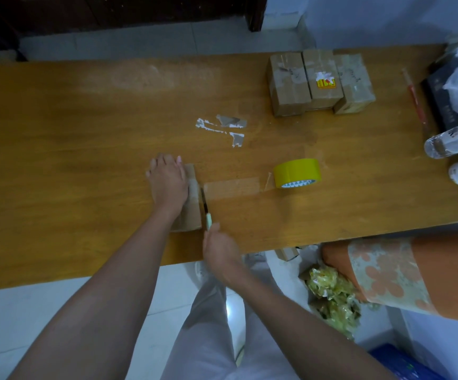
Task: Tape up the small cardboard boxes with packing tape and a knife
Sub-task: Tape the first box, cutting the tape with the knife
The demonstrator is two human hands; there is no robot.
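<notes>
Both forearms were bare and extended forward from the lower frame, converging toward mid-frame. The left hand (168, 180) lay palm down with fingers straight and slightly spread, pressing flat, wrist low and in line with the forearm. The right hand (218, 246) sat nearer the body, just right of the left wrist, its fingers curled in a grip around a slim handle, knuckles turned upward. The two hands were near each other but not touching.
</notes>
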